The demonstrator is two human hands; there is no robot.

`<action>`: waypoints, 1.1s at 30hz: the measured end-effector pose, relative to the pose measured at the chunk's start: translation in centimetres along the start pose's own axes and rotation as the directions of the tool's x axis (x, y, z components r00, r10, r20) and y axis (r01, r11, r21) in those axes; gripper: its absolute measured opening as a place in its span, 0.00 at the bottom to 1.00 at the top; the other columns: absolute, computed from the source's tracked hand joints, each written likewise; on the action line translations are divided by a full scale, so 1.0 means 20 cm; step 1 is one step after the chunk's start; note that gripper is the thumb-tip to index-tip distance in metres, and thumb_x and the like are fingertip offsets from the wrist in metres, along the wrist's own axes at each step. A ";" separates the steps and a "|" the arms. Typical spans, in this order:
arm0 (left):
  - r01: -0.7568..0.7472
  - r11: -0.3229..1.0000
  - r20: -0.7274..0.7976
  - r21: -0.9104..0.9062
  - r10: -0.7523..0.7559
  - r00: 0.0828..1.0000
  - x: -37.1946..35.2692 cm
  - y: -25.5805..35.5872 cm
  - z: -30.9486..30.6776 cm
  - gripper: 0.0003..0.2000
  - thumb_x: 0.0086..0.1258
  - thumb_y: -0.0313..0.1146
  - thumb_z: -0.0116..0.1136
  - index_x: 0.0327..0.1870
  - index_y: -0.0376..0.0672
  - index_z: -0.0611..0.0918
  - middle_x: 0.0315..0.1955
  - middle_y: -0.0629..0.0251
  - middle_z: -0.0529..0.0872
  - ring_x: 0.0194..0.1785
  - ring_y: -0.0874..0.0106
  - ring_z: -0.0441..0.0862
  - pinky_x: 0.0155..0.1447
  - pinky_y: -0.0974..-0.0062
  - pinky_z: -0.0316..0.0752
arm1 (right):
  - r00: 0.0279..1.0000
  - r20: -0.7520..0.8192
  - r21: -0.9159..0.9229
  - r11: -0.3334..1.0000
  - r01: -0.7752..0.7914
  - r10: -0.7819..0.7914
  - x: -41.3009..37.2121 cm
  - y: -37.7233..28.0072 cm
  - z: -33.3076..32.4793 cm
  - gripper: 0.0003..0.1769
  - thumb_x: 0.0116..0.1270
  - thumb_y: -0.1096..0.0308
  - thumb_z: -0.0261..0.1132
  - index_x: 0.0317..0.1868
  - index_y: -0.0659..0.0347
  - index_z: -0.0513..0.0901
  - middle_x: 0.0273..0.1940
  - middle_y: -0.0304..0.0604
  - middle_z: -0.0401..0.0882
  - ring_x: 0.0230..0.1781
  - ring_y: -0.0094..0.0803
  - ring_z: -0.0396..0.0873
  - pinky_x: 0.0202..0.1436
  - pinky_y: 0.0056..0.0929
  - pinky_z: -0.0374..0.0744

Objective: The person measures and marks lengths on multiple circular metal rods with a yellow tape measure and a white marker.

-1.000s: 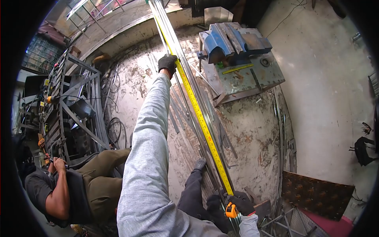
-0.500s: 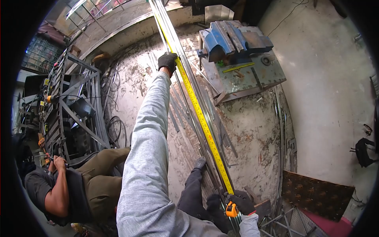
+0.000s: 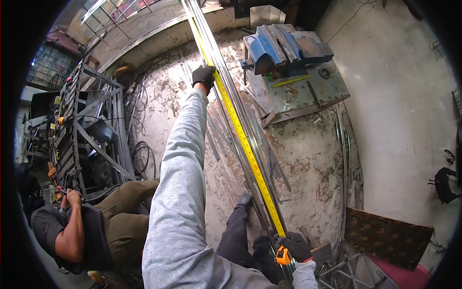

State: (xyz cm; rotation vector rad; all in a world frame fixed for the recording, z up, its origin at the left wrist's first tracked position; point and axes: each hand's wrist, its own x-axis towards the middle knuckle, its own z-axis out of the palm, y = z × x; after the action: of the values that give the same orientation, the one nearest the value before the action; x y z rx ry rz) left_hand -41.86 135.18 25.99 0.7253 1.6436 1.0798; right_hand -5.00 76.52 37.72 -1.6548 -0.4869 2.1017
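Observation:
A yellow tape measure blade [image 3: 248, 151] runs lengthwise along a bundle of long shiny metal tubes [image 3: 226, 79]. My left hand [image 3: 204, 77], in a black glove at the end of an outstretched arm, is closed at the tubes' left edge, beside the blade. What exactly lies under its fingers is partly hidden. Close to my body, my gloved right hand [image 3: 296, 246] grips the orange tape measure case [image 3: 283, 256], where the blade comes out over the tubes.
A blue bench vise [image 3: 274, 48] stands on a metal worktable [image 3: 303, 98] at upper right. Metal strips [image 3: 214, 139] lie on the floor. Left, a co-worker [image 3: 72, 236] sits beside a metal frame [image 3: 98, 123]. A dark patterned board [image 3: 385, 236] lies at lower right.
Both hands stay almost where they were. Beyond my left hand, the yellow blade shows slightly wider over the tubes.

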 end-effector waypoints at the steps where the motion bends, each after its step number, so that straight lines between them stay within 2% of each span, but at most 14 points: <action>1: 0.004 1.000 0.006 0.005 -0.004 1.000 0.02 -0.02 -0.01 0.11 0.73 0.36 0.59 0.46 0.41 0.87 0.33 0.64 0.91 0.28 0.73 0.83 0.30 0.72 0.76 | 1.000 0.009 -0.015 1.000 0.015 -0.015 0.00 0.01 0.00 0.13 0.74 0.69 0.62 0.49 0.71 0.86 0.34 0.39 0.86 0.36 0.23 0.83 0.45 0.25 0.80; 6: -0.038 0.976 0.060 0.214 0.026 0.998 0.01 -0.14 -0.06 0.10 0.74 0.37 0.56 0.44 0.43 0.88 0.32 0.66 0.90 0.28 0.74 0.82 0.30 0.71 0.75 | 0.999 0.033 -0.022 0.999 0.024 -0.023 -0.01 0.07 0.00 0.14 0.74 0.69 0.62 0.52 0.72 0.85 0.35 0.39 0.87 0.36 0.22 0.82 0.44 0.24 0.80; 9: 0.128 0.992 0.059 0.001 -0.128 0.990 -0.03 -0.28 -0.07 0.12 0.75 0.39 0.55 0.41 0.44 0.89 0.31 0.67 0.89 0.28 0.75 0.80 0.30 0.71 0.75 | 1.000 0.021 0.006 1.000 -0.006 0.006 -0.03 0.11 0.04 0.14 0.74 0.70 0.63 0.53 0.71 0.85 0.36 0.39 0.87 0.35 0.21 0.82 0.43 0.22 0.80; 12: -0.016 0.950 0.152 0.312 -0.034 0.988 -0.11 -0.45 -0.10 0.09 0.74 0.37 0.58 0.38 0.45 0.87 0.25 0.69 0.85 0.23 0.73 0.75 0.27 0.72 0.71 | 1.000 0.008 0.050 0.999 -0.013 0.012 -0.02 0.26 0.05 0.14 0.74 0.70 0.64 0.53 0.71 0.85 0.36 0.39 0.86 0.35 0.21 0.83 0.41 0.22 0.80; 14: 0.256 0.967 0.062 -0.005 -0.255 0.965 -0.30 -0.50 -0.08 0.08 0.72 0.39 0.60 0.34 0.47 0.84 0.21 0.71 0.79 0.20 0.74 0.72 0.25 0.71 0.70 | 1.000 -0.016 0.000 1.000 -0.016 0.016 -0.05 0.37 0.03 0.15 0.74 0.69 0.65 0.54 0.70 0.84 0.35 0.38 0.86 0.34 0.21 0.83 0.40 0.22 0.80; 17: 0.281 0.959 0.128 -0.031 -0.275 0.953 -0.45 -0.76 -0.13 0.11 0.70 0.42 0.62 0.37 0.44 0.86 0.25 0.67 0.84 0.21 0.74 0.73 0.25 0.71 0.69 | 0.995 -0.091 -0.054 0.998 -0.033 0.028 -0.15 0.51 0.01 0.11 0.73 0.69 0.66 0.49 0.68 0.86 0.34 0.37 0.85 0.32 0.21 0.82 0.37 0.23 0.80; 20: 0.353 0.933 0.108 -0.071 -0.344 0.933 -0.77 -0.90 -0.20 0.12 0.72 0.42 0.60 0.46 0.45 0.86 0.36 0.65 0.91 0.24 0.75 0.75 0.27 0.70 0.74 | 0.985 -0.119 0.091 0.989 -0.114 0.125 -0.26 0.67 -0.01 0.07 0.73 0.69 0.66 0.41 0.65 0.86 0.33 0.37 0.85 0.30 0.21 0.82 0.35 0.24 0.79; 22: 0.431 0.894 0.113 -0.123 -0.418 0.901 -1.01 -0.99 -0.26 0.11 0.73 0.42 0.59 0.48 0.48 0.85 0.37 0.66 0.92 0.23 0.75 0.74 0.27 0.70 0.73 | 0.989 -0.144 -0.161 0.987 0.020 -0.044 -0.34 0.78 -0.06 0.06 0.72 0.71 0.66 0.38 0.64 0.85 0.28 0.37 0.83 0.27 0.23 0.81 0.33 0.25 0.79; 25: 0.531 0.845 0.134 -0.066 -0.520 0.843 -1.35 -1.19 -0.40 0.10 0.75 0.42 0.56 0.48 0.49 0.84 0.36 0.67 0.91 0.23 0.74 0.73 0.26 0.69 0.72 | 0.973 -0.224 0.022 0.998 0.060 -0.053 -0.50 0.91 -0.07 0.13 0.68 0.62 0.72 0.34 0.64 0.86 0.28 0.40 0.86 0.29 0.27 0.84 0.34 0.32 0.80; 26: 0.579 0.814 0.181 -0.041 -0.564 0.806 -1.48 -1.24 -0.46 0.11 0.76 0.41 0.55 0.51 0.50 0.83 0.35 0.67 0.91 0.22 0.74 0.73 0.24 0.69 0.70 | 0.931 -0.276 -0.263 0.951 0.164 -0.237 -0.52 1.05 -0.12 0.12 0.67 0.62 0.73 0.34 0.64 0.86 0.28 0.41 0.86 0.29 0.29 0.85 0.34 0.33 0.80; 27: 0.610 0.791 0.184 -0.037 -0.595 0.782 -1.59 -1.33 -0.51 0.11 0.76 0.41 0.55 0.54 0.51 0.82 0.37 0.68 0.90 0.22 0.75 0.73 0.23 0.71 0.69 | 0.958 -0.282 0.023 0.998 -0.054 0.058 -0.61 1.01 -0.11 0.10 0.66 0.65 0.73 0.36 0.65 0.86 0.30 0.42 0.86 0.31 0.31 0.86 0.35 0.34 0.81; 29: 0.640 0.764 0.203 0.083 -0.641 0.740 -1.84 -1.40 -0.62 0.09 0.78 0.40 0.53 0.53 0.52 0.80 0.41 0.68 0.89 0.23 0.78 0.73 0.23 0.73 0.68 | 0.950 -0.296 -0.075 0.994 0.077 -0.096 -0.66 1.32 -0.18 0.14 0.67 0.64 0.72 0.44 0.67 0.85 0.32 0.43 0.86 0.35 0.29 0.86 0.35 0.33 0.81; 30: 0.635 0.755 0.240 0.165 -0.655 0.717 -1.92 -1.48 -0.68 0.08 0.79 0.41 0.53 0.51 0.53 0.81 0.41 0.68 0.89 0.23 0.79 0.72 0.22 0.75 0.67 | 0.921 -0.329 -0.089 0.978 0.188 -0.207 -0.68 1.44 -0.19 0.10 0.69 0.64 0.70 0.37 0.63 0.87 0.26 0.37 0.83 0.25 0.24 0.80 0.30 0.30 0.77; 33: 0.572 0.752 0.341 0.326 -0.658 0.671 -2.26 -1.56 -0.80 0.09 0.79 0.44 0.55 0.48 0.52 0.81 0.38 0.68 0.89 0.23 0.80 0.71 0.21 0.77 0.65 | 0.913 -0.341 -0.159 0.971 0.180 -0.225 -0.82 1.60 -0.26 0.13 0.67 0.58 0.69 0.36 0.62 0.86 0.24 0.39 0.82 0.23 0.29 0.78 0.30 0.33 0.76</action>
State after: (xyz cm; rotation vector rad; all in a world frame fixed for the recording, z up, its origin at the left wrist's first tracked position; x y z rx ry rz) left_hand -41.27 78.54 18.03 0.4192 1.4338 0.2301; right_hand -0.03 40.74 33.64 -1.9131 -0.6478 1.6022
